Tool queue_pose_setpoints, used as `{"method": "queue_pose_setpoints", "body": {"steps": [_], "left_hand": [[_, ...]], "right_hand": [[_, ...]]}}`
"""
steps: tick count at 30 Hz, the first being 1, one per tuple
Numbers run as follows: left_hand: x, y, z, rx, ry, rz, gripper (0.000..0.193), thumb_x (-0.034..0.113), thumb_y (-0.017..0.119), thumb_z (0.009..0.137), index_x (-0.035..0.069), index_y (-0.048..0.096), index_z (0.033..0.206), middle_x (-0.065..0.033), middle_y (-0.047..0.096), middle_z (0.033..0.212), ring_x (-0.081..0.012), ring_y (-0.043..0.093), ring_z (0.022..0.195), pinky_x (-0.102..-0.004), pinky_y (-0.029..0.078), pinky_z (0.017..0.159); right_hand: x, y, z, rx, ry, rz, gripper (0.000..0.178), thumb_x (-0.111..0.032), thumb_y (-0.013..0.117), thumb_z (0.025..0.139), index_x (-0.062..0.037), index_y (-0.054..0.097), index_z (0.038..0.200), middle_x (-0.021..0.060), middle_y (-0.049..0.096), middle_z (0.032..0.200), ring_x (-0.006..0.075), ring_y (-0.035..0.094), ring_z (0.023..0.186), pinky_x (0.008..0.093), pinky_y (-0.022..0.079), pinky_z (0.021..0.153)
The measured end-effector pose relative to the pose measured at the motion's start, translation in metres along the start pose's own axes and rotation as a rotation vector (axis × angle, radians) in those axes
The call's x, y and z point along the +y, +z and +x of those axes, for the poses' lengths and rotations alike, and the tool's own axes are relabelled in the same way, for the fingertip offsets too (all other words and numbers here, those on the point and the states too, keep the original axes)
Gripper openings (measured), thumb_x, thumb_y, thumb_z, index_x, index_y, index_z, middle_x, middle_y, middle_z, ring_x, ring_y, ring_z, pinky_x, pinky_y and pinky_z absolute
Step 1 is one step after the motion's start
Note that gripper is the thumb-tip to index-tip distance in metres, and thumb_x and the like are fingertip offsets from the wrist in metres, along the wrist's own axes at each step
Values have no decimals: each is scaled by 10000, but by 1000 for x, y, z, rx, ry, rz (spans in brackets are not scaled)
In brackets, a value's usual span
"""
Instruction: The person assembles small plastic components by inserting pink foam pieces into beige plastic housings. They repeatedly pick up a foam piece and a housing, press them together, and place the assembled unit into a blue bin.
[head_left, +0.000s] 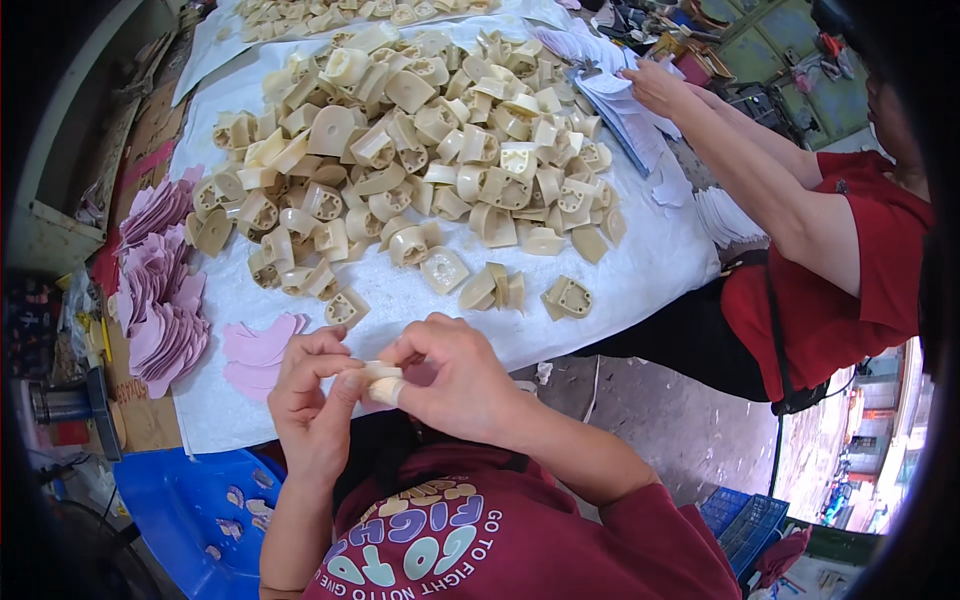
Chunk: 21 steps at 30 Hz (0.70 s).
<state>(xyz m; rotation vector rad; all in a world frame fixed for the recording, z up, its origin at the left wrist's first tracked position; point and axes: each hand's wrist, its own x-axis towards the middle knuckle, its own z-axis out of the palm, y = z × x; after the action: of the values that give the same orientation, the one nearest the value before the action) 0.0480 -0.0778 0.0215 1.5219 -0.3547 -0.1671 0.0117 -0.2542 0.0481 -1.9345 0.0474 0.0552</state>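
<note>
Close to my body at the table's near edge, both hands meet around a small cream plastic shoe heel (380, 369). My left hand (318, 385) pinches its left side with thumb and fingertips. My right hand (445, 375) grips the other side; a beige wrap covers its thumb. A bit of pink shows beneath the right fingers, partly hidden. Left of my hands lie a few loose pink cut pieces (258, 352) on the white cloth (225, 420). Beyond them spreads a large heap of cream heels (400, 150), several lying singly at its near side.
Stacks of pink cut pieces (160, 290) line the table's left edge. A blue plastic tub (170, 500) with scraps stands below left. At right, a person in a red shirt (770, 330) reaches over the table toward pale sheets (615, 95). Blue crates (745, 525) sit on the floor.
</note>
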Motion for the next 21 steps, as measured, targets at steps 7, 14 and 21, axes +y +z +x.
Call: {"method": "queue_pose_setpoints", "body": {"steps": [7,14,21], "left_hand": [[-1,-3,-7,1,139,30,141,-6,690,774,36,656,904,-81,501,1096,-226,493,1097,-350,372,959],[5,-17,-15,-82,94,-241,197,-58,632,817,47,576,975,-125,420,1207,-128,559,939,-249,468,790],[9,-13,-13,-124,353,-27,217,-86,623,784,19,565,965,-197,427,1229,-249,627,979,-337,522,814]], "right_hand": [[-2,4,4,81,-292,-123,154,-94,725,679,-75,632,800,30,595,696,216,549,684,328,415,684],[-6,-4,4,21,-598,-417,513,-168,763,701,-32,560,1153,123,577,1134,279,549,1038,376,413,863],[15,5,-14,25,69,688,656,-232,717,808,3,422,1345,127,449,1370,225,469,1217,381,371,1008]]}}
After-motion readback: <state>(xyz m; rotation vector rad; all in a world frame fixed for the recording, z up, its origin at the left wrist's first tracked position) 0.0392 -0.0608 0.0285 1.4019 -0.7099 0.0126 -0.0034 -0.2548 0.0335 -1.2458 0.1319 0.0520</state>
